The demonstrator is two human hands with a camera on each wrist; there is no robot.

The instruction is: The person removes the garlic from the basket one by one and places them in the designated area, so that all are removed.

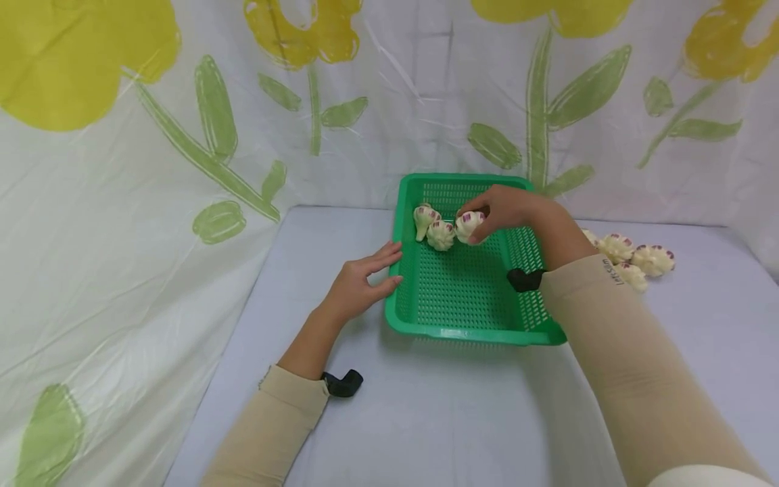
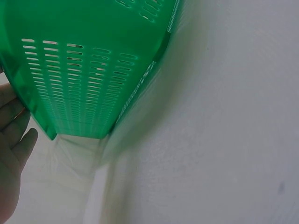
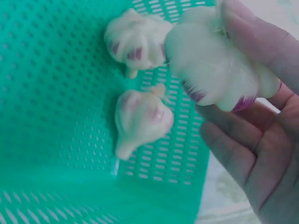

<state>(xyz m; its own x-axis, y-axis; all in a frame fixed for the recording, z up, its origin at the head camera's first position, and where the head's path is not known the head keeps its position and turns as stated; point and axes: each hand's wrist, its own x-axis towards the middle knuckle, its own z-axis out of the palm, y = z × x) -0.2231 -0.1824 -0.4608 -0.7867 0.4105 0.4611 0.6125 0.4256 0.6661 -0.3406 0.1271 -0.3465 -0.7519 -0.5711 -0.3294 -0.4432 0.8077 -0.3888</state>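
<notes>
In the head view my right hand (image 1: 505,208) grips a white and purple garlic bulb (image 1: 470,226) over the back part of a green plastic basket (image 1: 450,333). The right wrist view shows the held garlic bulb (image 3: 219,60) between thumb and fingers of the right hand (image 3: 266,154). Two more garlic bulbs (image 1: 441,235) lie inside the basket, at its back left. My left hand (image 1: 365,281) has its fingers extended, with the fingertips at the basket's left rim. From the left wrist, the slotted basket wall (image 2: 79,88) shows beside the left hand (image 2: 14,140).
Several garlic bulbs (image 1: 652,260) lie on the white table (image 1: 426,419) to the right of the basket, partly behind my right sleeve (image 1: 633,352). A white curtain (image 1: 389,122) printed with yellow flowers hangs behind the table and along its left side.
</notes>
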